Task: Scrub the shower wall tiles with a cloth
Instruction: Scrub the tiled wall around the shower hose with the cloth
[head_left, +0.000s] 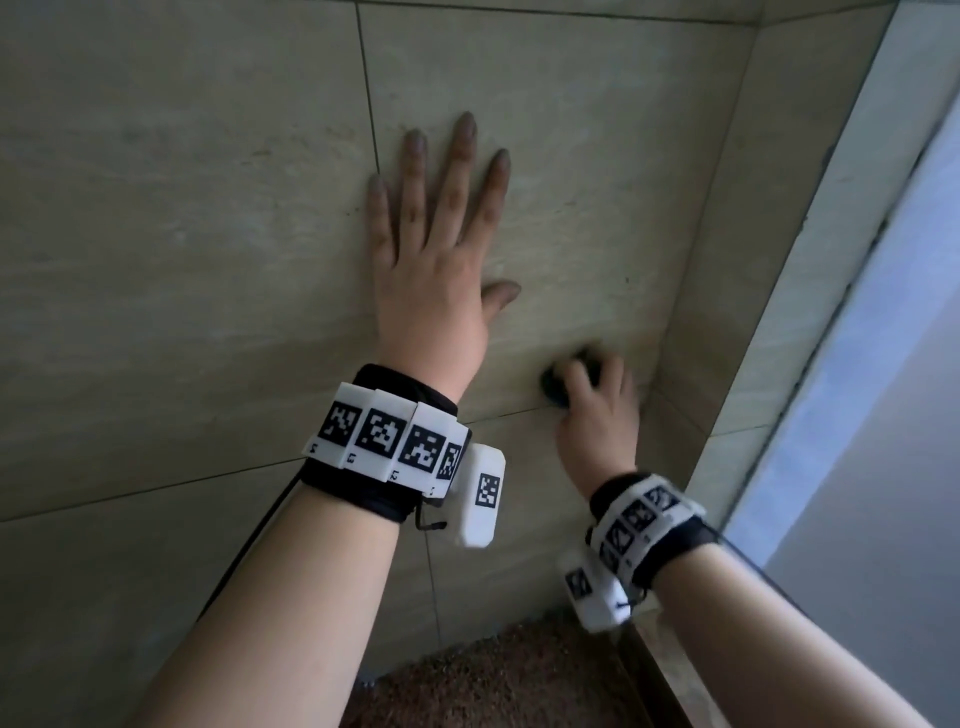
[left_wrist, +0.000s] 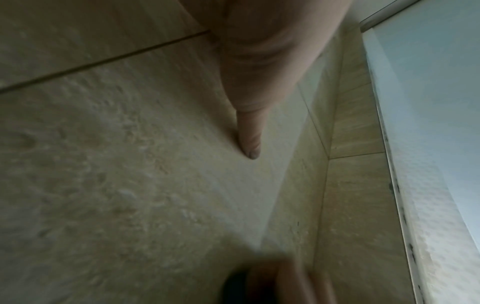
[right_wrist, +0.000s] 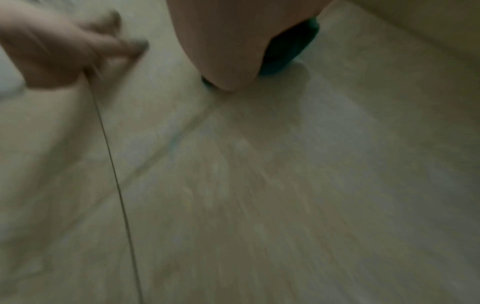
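My left hand (head_left: 441, 228) lies flat on the beige shower wall tiles (head_left: 182, 234), fingers spread and straight, palm against the wall. In the left wrist view its thumb (left_wrist: 249, 139) rests on the tile. Lower and to the right, my right hand (head_left: 597, 410) grips a small dark teal cloth (head_left: 558, 384) and presses it to the wall near the corner. The right wrist view shows the cloth (right_wrist: 288, 49) bunched under the palm, mostly hidden by the hand, and the picture is blurred.
A side wall of the same tiles (head_left: 737, 260) meets the scrubbed wall at a corner just right of the cloth. A frosted glass panel (head_left: 883, 364) stands further right. A brown speckled floor (head_left: 498, 680) lies below. Grout lines (head_left: 371, 104) cross the tiles.
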